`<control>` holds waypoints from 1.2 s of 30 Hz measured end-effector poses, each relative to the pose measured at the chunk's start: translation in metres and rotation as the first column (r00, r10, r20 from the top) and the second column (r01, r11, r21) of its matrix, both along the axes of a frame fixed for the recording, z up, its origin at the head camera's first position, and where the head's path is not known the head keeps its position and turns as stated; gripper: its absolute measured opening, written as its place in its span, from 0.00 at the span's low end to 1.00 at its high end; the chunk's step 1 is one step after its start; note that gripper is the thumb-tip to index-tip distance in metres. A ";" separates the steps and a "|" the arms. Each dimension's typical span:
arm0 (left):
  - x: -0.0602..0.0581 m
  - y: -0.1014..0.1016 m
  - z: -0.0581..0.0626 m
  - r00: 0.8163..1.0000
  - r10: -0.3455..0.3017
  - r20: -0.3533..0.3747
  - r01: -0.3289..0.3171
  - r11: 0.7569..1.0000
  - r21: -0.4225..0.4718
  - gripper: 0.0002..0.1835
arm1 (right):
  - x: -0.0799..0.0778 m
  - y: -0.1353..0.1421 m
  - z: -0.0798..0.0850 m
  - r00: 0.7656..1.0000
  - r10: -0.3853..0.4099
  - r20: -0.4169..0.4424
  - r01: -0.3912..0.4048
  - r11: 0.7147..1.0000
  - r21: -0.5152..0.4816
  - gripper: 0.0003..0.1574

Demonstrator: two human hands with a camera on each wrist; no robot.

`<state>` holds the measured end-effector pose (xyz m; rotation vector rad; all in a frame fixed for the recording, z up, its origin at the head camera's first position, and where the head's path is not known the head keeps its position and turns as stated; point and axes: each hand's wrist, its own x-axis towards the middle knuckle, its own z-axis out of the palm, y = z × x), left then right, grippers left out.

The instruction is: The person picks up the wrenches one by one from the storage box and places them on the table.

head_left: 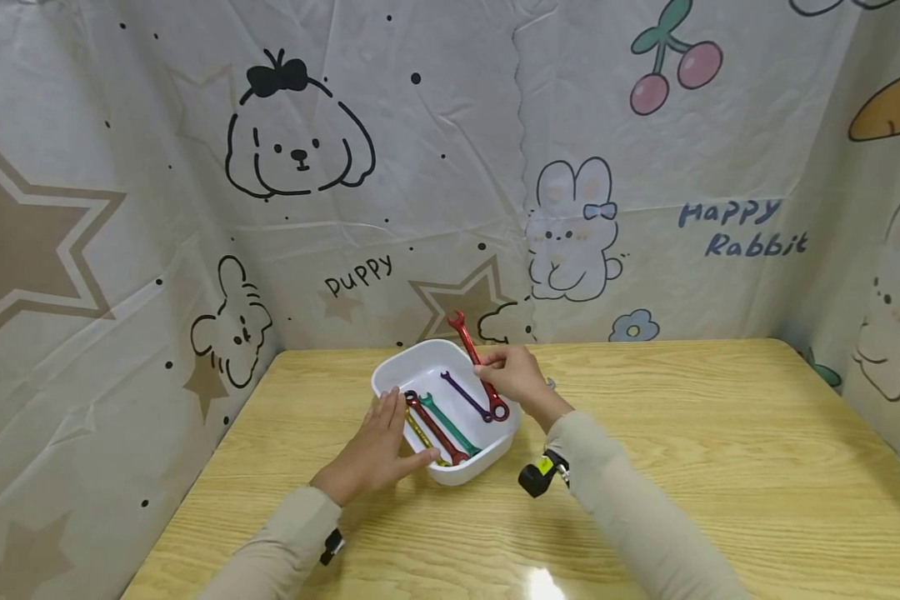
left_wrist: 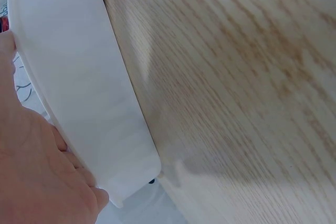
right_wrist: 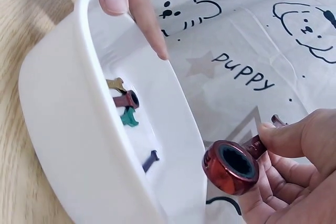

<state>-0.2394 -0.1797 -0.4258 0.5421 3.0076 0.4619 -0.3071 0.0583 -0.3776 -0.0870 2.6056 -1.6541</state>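
Right grip [head_left: 516,375] holds wrench [head_left: 467,342] aslant, ring [right_wrist: 228,184] toward person [head_left: 630,492].

"puppy" and "Happy Rabbit" on cloth backdrop [head_left: 450,192]

Red wrench [right_wrist: 224,183] gripped in the right hand [right_wrist: 302,169] beside a white bin [right_wrist: 63,108].
The shank is pinched between thumb and fingers; the ring end is turned toward the camera. Inside the bin, a yellow wrench [right_wrist: 115,84], a second red wrench [right_wrist: 122,100], a green wrench [right_wrist: 129,118] and a dark blue wrench [right_wrist: 151,161] are partly exposed. The left hand [right_wrist: 138,9] is placed at the rim.
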 end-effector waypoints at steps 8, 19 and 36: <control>0.001 0.000 0.000 1.000 -0.011 -0.003 0.011 1.000 -0.002 0.58 | 0.002 0.032 -0.002 1.000 0.009 0.019 -0.008 0.999 -0.044 0.10; 0.002 0.000 -0.001 1.000 -0.019 -0.005 0.019 1.000 -0.010 0.58 | 0.003 0.083 -0.009 0.998 -0.011 0.056 0.013 0.999 -0.040 0.12; 0.003 -0.001 0.003 1.000 -0.013 -0.008 0.013 1.000 0.001 0.59 | 0.015 0.127 -0.043 0.987 -0.055 0.150 0.049 0.998 0.045 0.12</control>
